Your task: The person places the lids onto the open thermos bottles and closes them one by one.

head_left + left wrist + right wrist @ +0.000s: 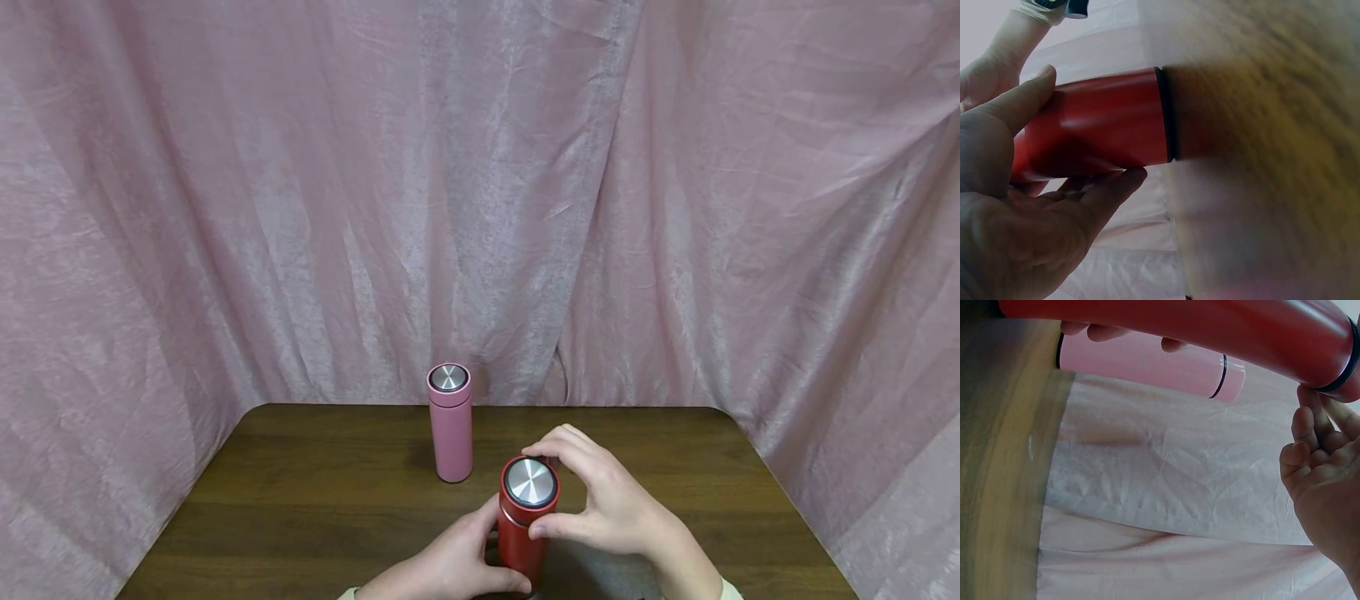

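A red thermos (517,546) stands upright near the front of the table, its lid (531,483) topped by a shiny silver disc with a black ring. Low around its body, my left hand (456,560) grips it with the thumb on the near side. My right hand (611,500) holds the lid from the right, thumb in front and fingertips behind. The left wrist view shows the black base (1167,115) at the tabletop; whether it touches is unclear. The right wrist view shows a thin dark band between lid and body.
Behind and left of the red thermos, a pink thermos (453,437) of similar shape stands upright with its lid on. The brown wooden table (300,500) has rounded back corners. Pink curtains (450,183) hang behind it and along both sides.
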Motion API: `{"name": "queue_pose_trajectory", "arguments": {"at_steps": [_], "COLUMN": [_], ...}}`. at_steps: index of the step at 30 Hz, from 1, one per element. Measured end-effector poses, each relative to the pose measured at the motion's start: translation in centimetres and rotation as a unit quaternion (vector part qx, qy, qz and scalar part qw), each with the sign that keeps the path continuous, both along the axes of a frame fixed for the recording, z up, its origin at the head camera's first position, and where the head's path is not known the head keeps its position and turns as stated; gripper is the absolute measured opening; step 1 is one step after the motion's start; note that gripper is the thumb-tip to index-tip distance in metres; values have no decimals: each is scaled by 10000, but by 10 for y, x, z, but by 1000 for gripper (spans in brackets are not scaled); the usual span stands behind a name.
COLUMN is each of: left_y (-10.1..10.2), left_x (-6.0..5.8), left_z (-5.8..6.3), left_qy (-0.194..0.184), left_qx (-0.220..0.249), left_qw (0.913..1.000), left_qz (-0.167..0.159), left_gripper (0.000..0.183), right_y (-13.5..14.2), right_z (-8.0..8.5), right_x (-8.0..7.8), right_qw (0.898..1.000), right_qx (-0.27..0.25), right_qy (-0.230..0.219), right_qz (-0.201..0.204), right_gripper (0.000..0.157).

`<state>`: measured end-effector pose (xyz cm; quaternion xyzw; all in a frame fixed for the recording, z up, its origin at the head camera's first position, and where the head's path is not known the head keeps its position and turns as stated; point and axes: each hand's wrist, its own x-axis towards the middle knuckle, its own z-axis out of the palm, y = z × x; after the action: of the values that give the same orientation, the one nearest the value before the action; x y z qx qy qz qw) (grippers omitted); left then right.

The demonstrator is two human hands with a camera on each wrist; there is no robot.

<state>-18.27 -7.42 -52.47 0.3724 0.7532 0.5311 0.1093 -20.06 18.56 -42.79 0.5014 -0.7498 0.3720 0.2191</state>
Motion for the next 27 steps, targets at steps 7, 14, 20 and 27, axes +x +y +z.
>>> {"name": "queue_pose_trajectory", "arguments": {"at_steps": [7,14,20,27], "left_y": [0,0,0,0], "left_x": [0,0,0,0], "left_z": [0,0,0,1], "left_qy": [-104,-140,-19,23], "left_qx": [-8,-47,-51,-67], "left_qw": [9999,9999,10000,10000], "left_qz": [-21,-15,9,25], "left_gripper": [83,83,84,85], "right_y": [1,1,0,0], "right_z": [-2,-2,-1,-2], "right_x": [1,3,2,-1], "right_qw": [9998,9994,9995,9997], "right_qx": [160,270,168,5], "right_qy": [-77,-89,5,37], "right_qz": [-3,211,257,221], "right_gripper": [83,76,69,66]}}
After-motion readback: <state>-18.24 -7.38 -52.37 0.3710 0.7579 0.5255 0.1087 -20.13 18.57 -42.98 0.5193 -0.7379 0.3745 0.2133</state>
